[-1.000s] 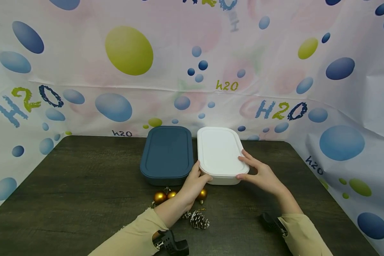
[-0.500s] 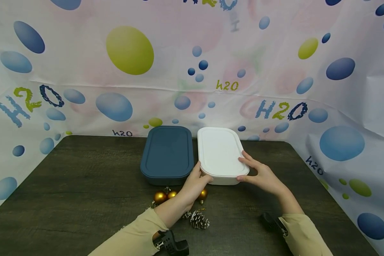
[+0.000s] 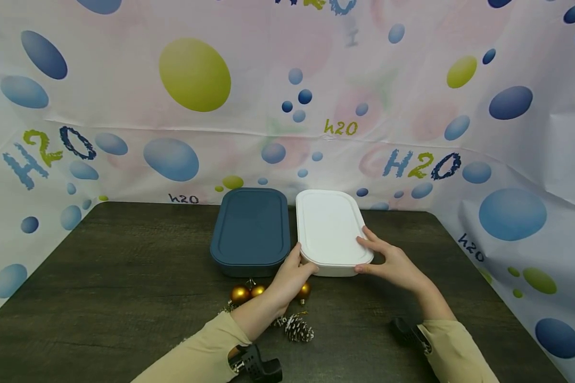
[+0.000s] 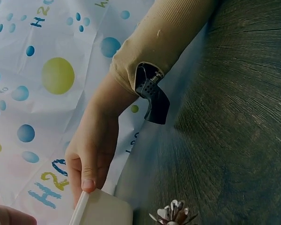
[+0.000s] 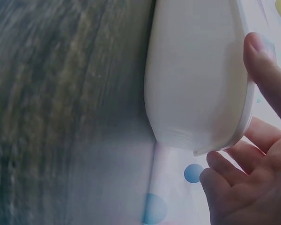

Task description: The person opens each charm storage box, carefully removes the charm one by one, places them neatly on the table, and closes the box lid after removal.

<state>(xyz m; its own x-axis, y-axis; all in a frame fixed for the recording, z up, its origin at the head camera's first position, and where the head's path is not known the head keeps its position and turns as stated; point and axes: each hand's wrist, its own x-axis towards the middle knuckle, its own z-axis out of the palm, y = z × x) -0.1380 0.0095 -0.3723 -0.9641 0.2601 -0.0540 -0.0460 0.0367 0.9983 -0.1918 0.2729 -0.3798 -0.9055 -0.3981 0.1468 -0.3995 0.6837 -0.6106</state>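
A white food container [image 3: 337,272] with its white lid [image 3: 330,226] on top stands at the back of the table. My left hand [image 3: 291,277] holds the lid's near left corner, thumb on the front edge and fingers along the left side. At the near right corner, my right hand [image 3: 395,264] grips the lid's edge with thumb in front and fingers spread along the side. In the right wrist view, the thumb [image 5: 264,70] presses the lid's rim, with the other fingers around the corner. The container's inside is hidden.
A dark blue lidded container [image 3: 251,229] stands left of the white one. Gold baubles [image 3: 240,294] and a frosted pine cone [image 3: 298,328] lie nearer on the dark wooden table [image 3: 124,298], partly behind my left forearm. A patterned sheet [image 3: 249,80] hangs behind.
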